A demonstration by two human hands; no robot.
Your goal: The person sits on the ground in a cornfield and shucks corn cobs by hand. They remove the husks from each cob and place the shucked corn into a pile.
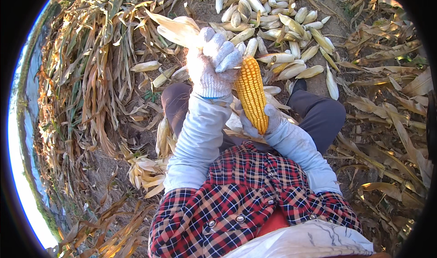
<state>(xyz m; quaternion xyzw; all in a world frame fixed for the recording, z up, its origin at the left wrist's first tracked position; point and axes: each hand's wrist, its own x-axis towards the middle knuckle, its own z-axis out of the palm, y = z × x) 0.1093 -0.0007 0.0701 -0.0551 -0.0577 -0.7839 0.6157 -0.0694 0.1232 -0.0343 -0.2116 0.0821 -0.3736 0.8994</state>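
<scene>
In my right hand [269,119], gloved, lies the lower end of a bare yellow ear of corn [251,94], tilted with its other end upward. My left hand [216,58], in a pale knit glove, is closed in a fist at the upper end of the ear, its fingers around pale corn husks [179,29] that stick out to the upper left. Bright sunlight washes out part of the left glove. Whether the husks are still joined to the ear is hidden by the fingers.
A heap of corn ears in husks [273,29] lies on the soil beyond my hands. Dry corn stalks [99,63] are piled at the left, and more dry leaves [392,97] cover the ground at the right. Loose peeled husks [146,172] lie beside my left leg.
</scene>
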